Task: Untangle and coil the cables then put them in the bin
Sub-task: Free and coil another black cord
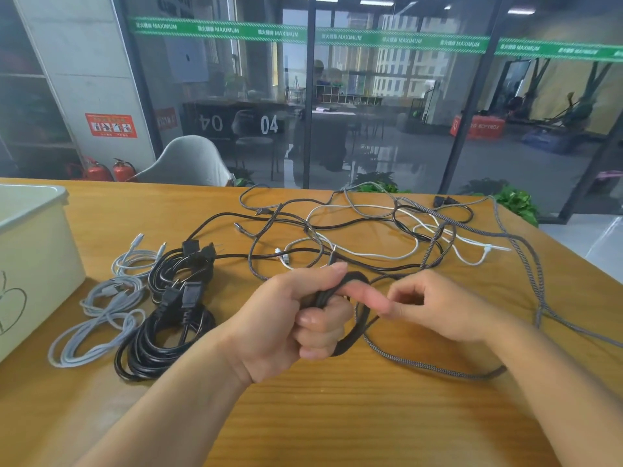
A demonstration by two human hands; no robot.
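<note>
My left hand (296, 318) grips a small coil of dark braided cable (354, 328) above the wooden table. Just to its right, my right hand (435, 308) pinches the same braided cable (421, 365), which loops over the table toward the right. Behind the hands lies a tangle of black, white and grey cables (371, 230). To the left rest two coiled black power cords (168, 338) and coiled grey cables (101, 318). The cream bin (30, 251) stands at the far left.
The wooden table (337, 416) has bare surface in front of my hands. Its far edge meets a glass wall; a grey chair (188, 160) and green plants (515, 200) stand behind it. The right table edge slants away.
</note>
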